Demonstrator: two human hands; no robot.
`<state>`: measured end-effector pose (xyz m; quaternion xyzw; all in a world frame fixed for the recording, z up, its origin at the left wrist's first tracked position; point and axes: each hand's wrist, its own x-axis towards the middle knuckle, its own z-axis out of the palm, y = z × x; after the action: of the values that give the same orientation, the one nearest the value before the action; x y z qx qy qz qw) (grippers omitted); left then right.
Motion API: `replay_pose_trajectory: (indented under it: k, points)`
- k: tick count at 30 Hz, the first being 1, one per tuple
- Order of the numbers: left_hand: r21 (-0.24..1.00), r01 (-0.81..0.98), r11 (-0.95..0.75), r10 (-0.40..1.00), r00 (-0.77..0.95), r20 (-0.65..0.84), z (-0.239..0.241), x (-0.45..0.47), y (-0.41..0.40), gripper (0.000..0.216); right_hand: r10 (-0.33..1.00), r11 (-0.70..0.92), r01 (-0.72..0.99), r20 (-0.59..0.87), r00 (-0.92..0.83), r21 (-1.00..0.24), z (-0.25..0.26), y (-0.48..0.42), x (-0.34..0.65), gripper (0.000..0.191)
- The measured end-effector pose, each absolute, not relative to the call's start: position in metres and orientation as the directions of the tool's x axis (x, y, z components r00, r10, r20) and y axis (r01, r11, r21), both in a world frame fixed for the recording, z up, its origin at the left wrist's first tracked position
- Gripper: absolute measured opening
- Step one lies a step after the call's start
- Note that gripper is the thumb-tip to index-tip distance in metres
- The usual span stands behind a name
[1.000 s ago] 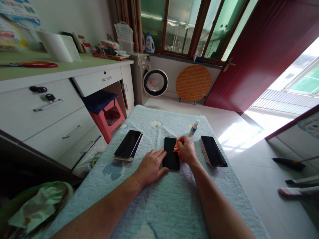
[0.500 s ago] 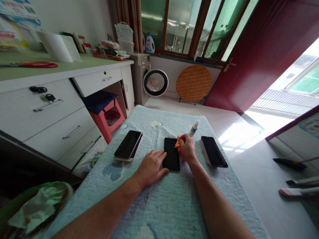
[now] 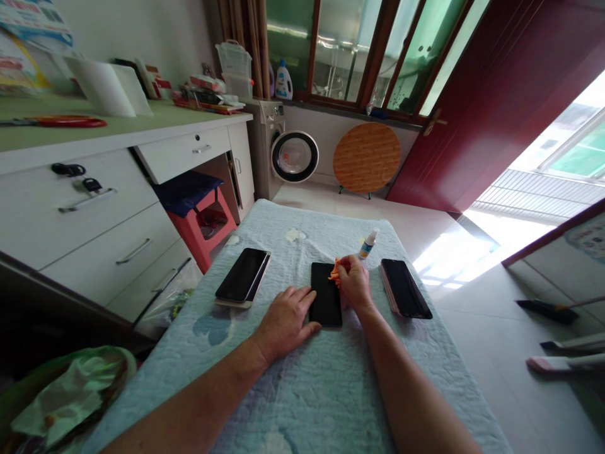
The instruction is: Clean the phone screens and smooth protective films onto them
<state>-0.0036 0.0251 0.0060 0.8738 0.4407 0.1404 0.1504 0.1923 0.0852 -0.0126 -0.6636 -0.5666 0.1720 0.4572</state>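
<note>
A black phone (image 3: 325,306) lies flat on the light blue quilted cloth (image 3: 331,391) between my two hands. My left hand (image 3: 288,318) rests palm down beside it, fingers stretched out, with the fingertips and thumb touching its left side and lower edge. Pinched in my right hand (image 3: 354,280) is an orange cloth (image 3: 335,272), which lies against the upper right part of the phone's face. Just beyond the right hand stands a small spray bottle (image 3: 368,244). Stacked phones (image 3: 243,275) lie to the left, and another stack of phones (image 3: 405,288) lies to the right.
A desk with white drawers (image 3: 94,208) runs along the left, and a red stool (image 3: 201,221) stands by it. Behind are a washing machine (image 3: 268,142) with its door ajar and a round wooden board (image 3: 367,157). A bin (image 3: 70,391) sits at lower left.
My right hand and the orange cloth have shifted slightly left over the upper part of the phone. My left hand stays in place.
</note>
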Motion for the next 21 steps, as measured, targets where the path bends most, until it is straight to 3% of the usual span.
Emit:
replay_pose_trajectory:
  k: [8,21]
  points:
    - [0.406,0.728,-0.553,0.822,0.556,0.123,0.001,-0.004,0.027,0.073,0.929,0.05,0.798,0.32,0.183,-0.6,-0.014,0.076,0.189,0.015]
    - [0.383,0.715,-0.585,0.797,0.594,0.108,0.003,-0.005,0.03,0.059,0.941,-0.03,0.756,0.236,0.242,-0.653,-0.012,0.108,0.189,0.013]
